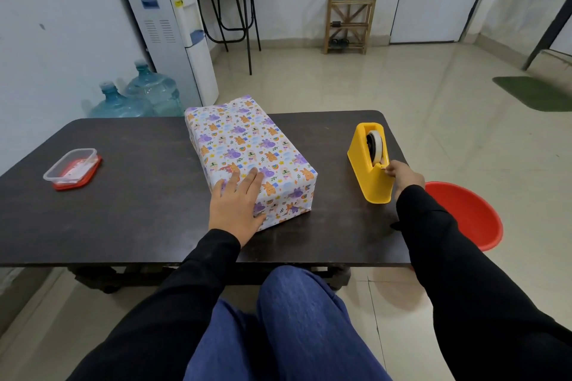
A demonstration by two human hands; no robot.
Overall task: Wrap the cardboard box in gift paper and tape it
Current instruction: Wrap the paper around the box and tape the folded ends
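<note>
The box [247, 145], covered in white gift paper with purple and orange animal prints, lies in the middle of the dark table [139, 213]. My left hand [236, 206] lies flat with straight fingers on the box's near left corner. A yellow tape dispenser [370, 164] with a white roll stands at the table's right edge. My right hand [402, 176] pinches the tape end at the dispenser's cutter.
A clear plastic container on a red lid [72, 168] sits at the table's left. A red basin [464, 213] stands on the floor to the right of the table. Water bottles [139, 96] and a dispenser [173, 25] stand behind the table at the left.
</note>
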